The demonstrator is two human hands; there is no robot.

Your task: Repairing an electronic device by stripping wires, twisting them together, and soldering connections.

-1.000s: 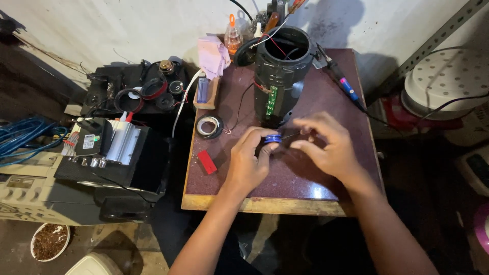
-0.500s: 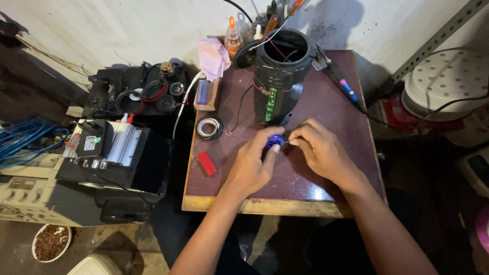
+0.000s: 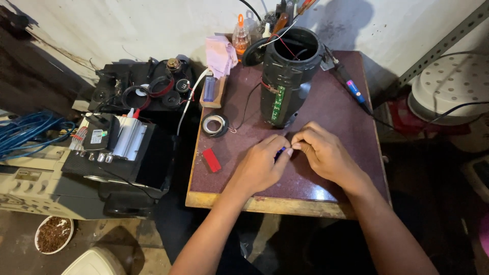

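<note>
While both hands were apart before, the left hand (image 3: 260,165) and right hand (image 3: 323,153) now pinch the blue part (image 3: 280,150) together, nearly hiding it.

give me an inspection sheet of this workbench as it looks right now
surface: small dark red table, pale worn front edge.
job's things: small blue part pinched between both hands; opened black cylindrical speaker housing upright behind them, green board on its side.
clutter: tape roll, red flat piece, orange-capped bottle, pink cloth.
hands: left hand and right hand meet fingertip to fingertip over the part.
cables: blue cable bundle far left; red wires inside the housing.
surroundings: black electronics box left of the table, white perforated stool on the right.
</note>
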